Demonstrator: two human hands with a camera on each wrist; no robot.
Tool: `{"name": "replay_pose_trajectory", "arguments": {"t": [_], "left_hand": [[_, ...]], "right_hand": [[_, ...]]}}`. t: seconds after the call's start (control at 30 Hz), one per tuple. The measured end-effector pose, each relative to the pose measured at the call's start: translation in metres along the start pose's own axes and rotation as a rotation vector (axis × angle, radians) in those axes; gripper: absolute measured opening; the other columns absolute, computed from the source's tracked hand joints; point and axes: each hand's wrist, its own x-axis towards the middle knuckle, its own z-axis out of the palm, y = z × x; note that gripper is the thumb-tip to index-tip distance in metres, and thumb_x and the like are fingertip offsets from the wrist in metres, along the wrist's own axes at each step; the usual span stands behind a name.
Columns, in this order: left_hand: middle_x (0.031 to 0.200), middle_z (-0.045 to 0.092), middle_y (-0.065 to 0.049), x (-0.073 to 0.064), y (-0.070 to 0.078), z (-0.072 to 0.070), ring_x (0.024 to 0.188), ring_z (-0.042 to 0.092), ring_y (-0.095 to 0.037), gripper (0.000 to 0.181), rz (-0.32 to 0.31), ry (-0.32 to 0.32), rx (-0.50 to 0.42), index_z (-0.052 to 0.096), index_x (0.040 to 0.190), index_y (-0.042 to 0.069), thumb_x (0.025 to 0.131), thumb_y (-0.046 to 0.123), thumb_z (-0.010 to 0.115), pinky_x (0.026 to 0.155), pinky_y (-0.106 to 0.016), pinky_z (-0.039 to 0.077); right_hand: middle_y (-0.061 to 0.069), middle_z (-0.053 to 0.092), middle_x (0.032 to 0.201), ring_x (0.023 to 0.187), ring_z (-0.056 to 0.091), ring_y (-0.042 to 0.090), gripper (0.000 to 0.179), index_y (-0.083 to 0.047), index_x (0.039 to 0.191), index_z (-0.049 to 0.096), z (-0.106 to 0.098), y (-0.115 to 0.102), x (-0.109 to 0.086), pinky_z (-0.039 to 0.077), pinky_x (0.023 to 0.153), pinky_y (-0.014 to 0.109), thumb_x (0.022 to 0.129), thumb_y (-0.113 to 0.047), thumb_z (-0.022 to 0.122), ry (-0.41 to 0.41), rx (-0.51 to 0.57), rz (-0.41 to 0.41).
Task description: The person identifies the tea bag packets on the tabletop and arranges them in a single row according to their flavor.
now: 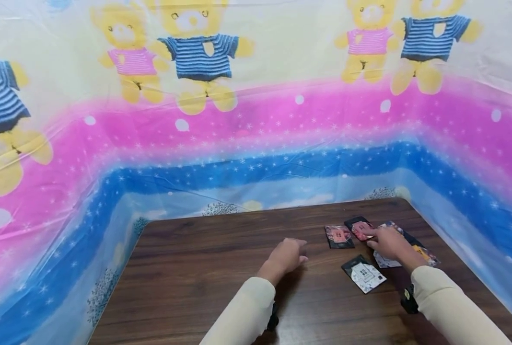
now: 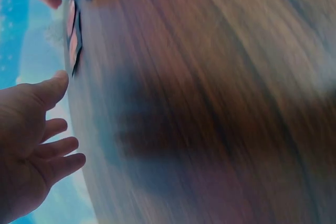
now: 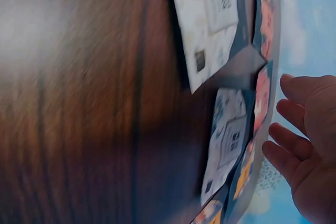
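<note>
My right hand [image 1: 387,243] is over a cluster of flat packets on the right of the table, its fingers loosely spread and holding nothing in the right wrist view. Nearest its fingertips lies a black-and-red packet [image 1: 358,227]; whether they touch is unclear. Just left of that sits a second red packet [image 1: 339,235]. A white floral packet [image 1: 365,275] with a black edge lies nearer the front. Partly hidden under the right hand is another white packet [image 3: 227,142], beside an orange-marked packet [image 1: 424,254]. My left hand [image 1: 285,255] hovers over bare wood, fingers apart, with nothing in it.
The brown wooden table [image 1: 204,268] extends far to the left of the packets. A printed sheet [image 1: 256,167] with teddy bears and pink and blue bands hangs behind the table and along its sides. Dark straps [image 1: 409,299] show at the wrists.
</note>
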Motion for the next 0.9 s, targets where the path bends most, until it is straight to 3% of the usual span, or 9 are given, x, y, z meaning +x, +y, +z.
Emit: {"name": "replay_pose_trajectory", "arguments": {"t": [0.1,0.23,0.4,0.53,0.63,0.9], "left_hand": [[0.145,0.062,-0.004,0.001,0.011,0.002,0.135,0.058,-0.021,0.049,0.01,-0.003,-0.02,0.058,0.145,0.017,0.099,0.03,0.067,0.11,-0.036,0.05],[0.146,0.061,-0.002,0.004,0.027,0.003,0.139,0.055,-0.02,0.048,0.019,-0.008,-0.021,0.058,0.146,0.021,0.1,0.032,0.067,0.111,-0.035,0.049],[0.145,0.061,0.001,0.009,0.046,0.007,0.139,0.054,-0.016,0.049,0.041,-0.017,0.02,0.058,0.146,0.023,0.099,0.036,0.067,0.11,-0.031,0.05],[0.145,0.062,0.003,0.013,0.06,0.013,0.136,0.056,-0.012,0.05,0.059,-0.028,0.057,0.059,0.145,0.025,0.098,0.039,0.068,0.108,-0.027,0.05],[0.142,0.063,0.004,0.017,0.071,0.017,0.133,0.058,-0.009,0.049,0.083,-0.026,0.081,0.06,0.144,0.026,0.097,0.04,0.068,0.106,-0.025,0.052],[0.134,0.067,0.013,0.027,0.103,0.023,0.124,0.062,-0.004,0.045,0.145,-0.029,0.114,0.063,0.14,0.031,0.097,0.044,0.067,0.1,-0.022,0.054]], "right_hand": [[0.027,0.069,0.123,0.089,0.069,0.033,0.04,-0.005,0.135,0.066,0.0,0.008,-0.004,0.055,0.078,0.051,0.096,-0.015,0.067,-0.012,-0.01,-0.002],[0.028,0.068,0.126,0.113,0.065,0.047,0.037,-0.005,0.13,0.07,0.001,0.014,-0.008,0.052,0.093,0.062,0.094,-0.015,0.069,-0.033,-0.042,0.028],[0.031,0.06,0.136,0.119,0.06,0.051,0.035,-0.007,0.128,0.071,0.009,0.022,-0.012,0.051,0.094,0.063,0.093,-0.016,0.07,-0.041,-0.055,0.056],[0.032,0.062,0.134,0.114,0.064,0.048,0.035,-0.005,0.125,0.072,0.014,0.025,-0.016,0.052,0.092,0.062,0.093,-0.017,0.071,-0.054,-0.053,0.041],[0.032,0.062,0.133,0.109,0.066,0.044,0.035,-0.005,0.126,0.072,0.014,0.024,-0.018,0.054,0.088,0.059,0.093,-0.018,0.071,-0.072,-0.043,0.059],[0.026,0.065,0.133,0.121,0.061,0.049,0.034,-0.005,0.126,0.072,0.014,0.013,-0.022,0.053,0.095,0.061,0.093,-0.014,0.072,-0.066,-0.054,0.087]]}}
